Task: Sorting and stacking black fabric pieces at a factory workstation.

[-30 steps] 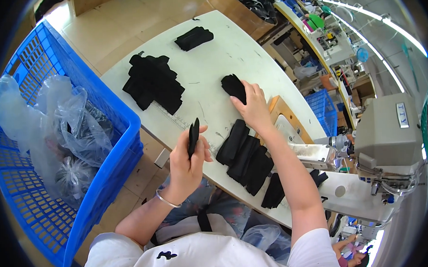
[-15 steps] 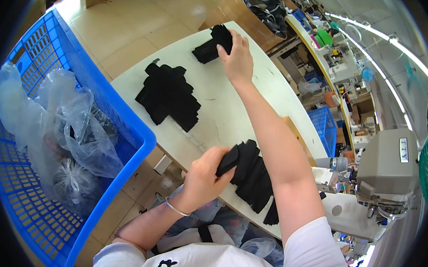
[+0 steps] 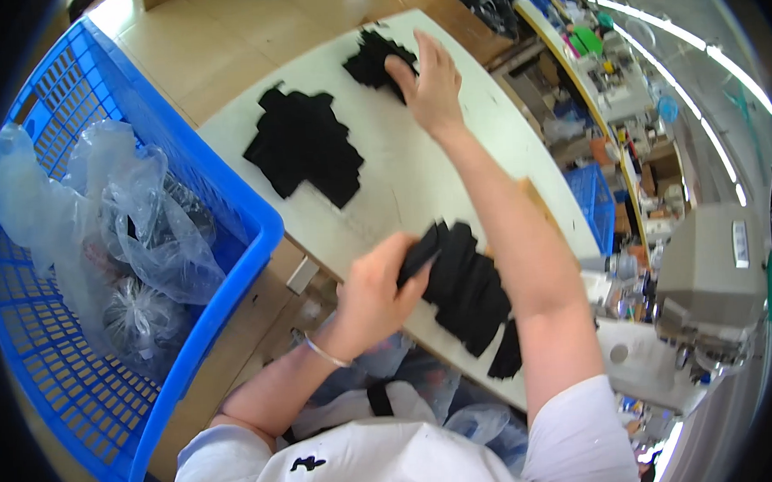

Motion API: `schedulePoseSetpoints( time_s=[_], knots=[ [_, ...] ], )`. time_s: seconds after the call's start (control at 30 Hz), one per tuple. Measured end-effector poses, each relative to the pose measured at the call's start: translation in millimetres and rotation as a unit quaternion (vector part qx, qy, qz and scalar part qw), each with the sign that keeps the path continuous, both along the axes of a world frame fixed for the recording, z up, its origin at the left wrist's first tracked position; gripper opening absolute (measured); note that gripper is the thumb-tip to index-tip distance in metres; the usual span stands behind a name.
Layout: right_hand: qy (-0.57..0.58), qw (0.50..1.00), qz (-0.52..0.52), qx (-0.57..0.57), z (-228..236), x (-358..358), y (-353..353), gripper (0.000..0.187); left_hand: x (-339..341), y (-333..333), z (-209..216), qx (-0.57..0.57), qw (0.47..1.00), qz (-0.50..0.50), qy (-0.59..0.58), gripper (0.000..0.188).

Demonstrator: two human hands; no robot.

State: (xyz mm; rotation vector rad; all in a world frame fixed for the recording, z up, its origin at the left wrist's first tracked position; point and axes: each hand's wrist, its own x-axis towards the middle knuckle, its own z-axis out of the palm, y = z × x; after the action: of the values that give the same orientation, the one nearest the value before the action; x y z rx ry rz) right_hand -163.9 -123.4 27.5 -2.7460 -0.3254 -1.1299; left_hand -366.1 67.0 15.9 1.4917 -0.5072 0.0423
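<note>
At a white bench (image 3: 452, 165), the left hand (image 3: 373, 293) is clamped on a black strip (image 3: 419, 255) at the near pile (image 3: 470, 293), its long axis pointing up-right. The right hand (image 3: 431, 84) lies flat, fingers apart, on the far pile (image 3: 376, 60).

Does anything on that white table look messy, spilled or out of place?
Nothing looks spilled or damaged. The black fabric pieces sit in loose, uneven piles: one mid-table, one under the right hand at the far edge, one near the left hand, overhanging the table edge. Crumpled plastic bags fill the blue crate.
</note>
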Motion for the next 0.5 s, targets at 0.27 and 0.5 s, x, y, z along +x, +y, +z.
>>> schedulePoseSetpoints(
  time_s=[0.27,0.5],
  knots=[
    [0.388,0.818,0.319,0.280,86.2,-179.7,43.2,0.035,3.3,7.8,9.2,-0.170,0.931,-0.178,0.271,0.012],
    [0.495,0.766,0.168,0.375,102.4,-258.3,26.0,0.021,-45.5,8.8,35.4,-0.233,0.802,-0.374,0.404,0.036]
  ],
)
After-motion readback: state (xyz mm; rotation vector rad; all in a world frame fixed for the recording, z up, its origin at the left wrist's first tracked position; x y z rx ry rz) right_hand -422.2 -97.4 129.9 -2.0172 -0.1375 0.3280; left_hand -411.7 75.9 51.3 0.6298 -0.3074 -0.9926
